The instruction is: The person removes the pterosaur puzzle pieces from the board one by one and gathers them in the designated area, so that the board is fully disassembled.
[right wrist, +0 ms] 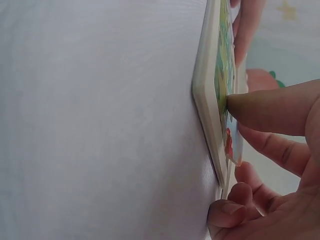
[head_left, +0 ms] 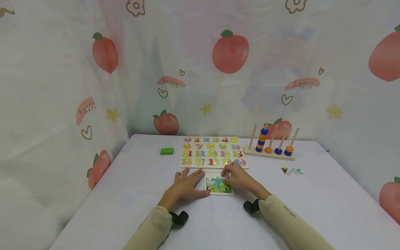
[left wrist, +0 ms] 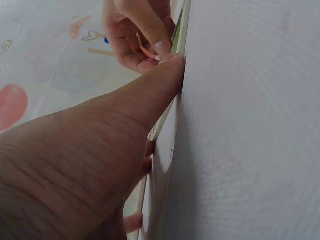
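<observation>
A small picture puzzle with a green dinosaur lies in a pale frame (head_left: pixel 223 194) on the table, in front of the person. At its left side the left hand (head_left: pixel 186 185) is spread with straight fingers, the thumb resting on the near left corner. Over the right part of the picture, the right hand (head_left: pixel 239 177) pinches a puzzle piece (right wrist: pixel 231 142) with a bit of red on it. That piece stands tilted against the picture in the right wrist view, partly hidden by the thumb. Loose puzzle pieces (head_left: pixel 297 171) lie farther to the right.
Directly behind the puzzle is a number board (head_left: pixel 212 167) with colourful numerals. A green block (head_left: pixel 167 151) lies to its left. On its right stands a wooden peg rack (head_left: pixel 272 155) with blue and orange rings. A printed curtain (head_left: pixel 193 104) closes off the back.
</observation>
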### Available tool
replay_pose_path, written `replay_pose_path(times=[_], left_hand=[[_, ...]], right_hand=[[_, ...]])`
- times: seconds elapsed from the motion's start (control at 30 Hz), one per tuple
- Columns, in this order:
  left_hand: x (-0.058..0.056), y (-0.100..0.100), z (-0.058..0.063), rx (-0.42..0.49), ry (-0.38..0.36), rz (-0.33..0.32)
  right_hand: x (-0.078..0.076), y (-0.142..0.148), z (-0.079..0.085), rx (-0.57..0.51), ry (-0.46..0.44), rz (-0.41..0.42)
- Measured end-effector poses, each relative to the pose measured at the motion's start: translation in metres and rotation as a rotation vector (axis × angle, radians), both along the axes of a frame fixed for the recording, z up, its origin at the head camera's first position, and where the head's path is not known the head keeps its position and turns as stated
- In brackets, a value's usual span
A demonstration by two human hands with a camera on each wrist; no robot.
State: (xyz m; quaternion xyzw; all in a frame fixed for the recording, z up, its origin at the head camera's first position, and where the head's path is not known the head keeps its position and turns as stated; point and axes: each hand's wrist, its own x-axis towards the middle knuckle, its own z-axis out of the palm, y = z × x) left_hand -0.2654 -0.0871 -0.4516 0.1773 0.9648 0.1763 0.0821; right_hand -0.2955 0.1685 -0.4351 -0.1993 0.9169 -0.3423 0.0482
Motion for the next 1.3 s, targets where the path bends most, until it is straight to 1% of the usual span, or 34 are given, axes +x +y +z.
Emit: replay_pose_path(times=[0.2, 0.3, 0.53, 0.7, 0.83, 1.0, 1.13, 1.3], left_hand=[[0.0013, -0.0003, -0.0002, -0.003, 0.004, -0.014], [0.003, -0.0008, 0.0011, 0.01, 0.006, -0.021], [0.0047, -0.0007, 0.0018, 0.005, 0.001, -0.034], [0.0037, -0.0011, 0.0003, 0.007, 0.006, -0.027], [0.0012, -0.0017, -0.0013, 0.008, 0.015, -0.023], [-0.0011, -0.0026, -0.0013, 0.019, 0.013, -0.025], [-0.0007, -0.0027, 0.0002, 0.041, -0.004, -0.018], [0.0, -0.0021, 0.0007, 0.058, -0.011, -0.016]], right_hand=[[0.0012, 0.0001, -0.0002, -0.006, 0.019, 0.004], [0.0015, 0.0007, -0.0007, -0.021, 0.024, -0.002], [0.0026, 0.0038, -0.0006, -0.08, 0.018, -0.052], [0.0024, 0.0051, 0.0009, -0.115, 0.028, -0.075], [0.0025, 0.0062, 0.0022, -0.125, 0.036, -0.049], [0.003, 0.0071, 0.0035, -0.138, 0.018, -0.027], [0.0033, 0.0067, 0.0041, -0.144, 0.034, -0.045], [0.0035, 0.009, 0.0047, -0.149, 0.09, -0.084]])
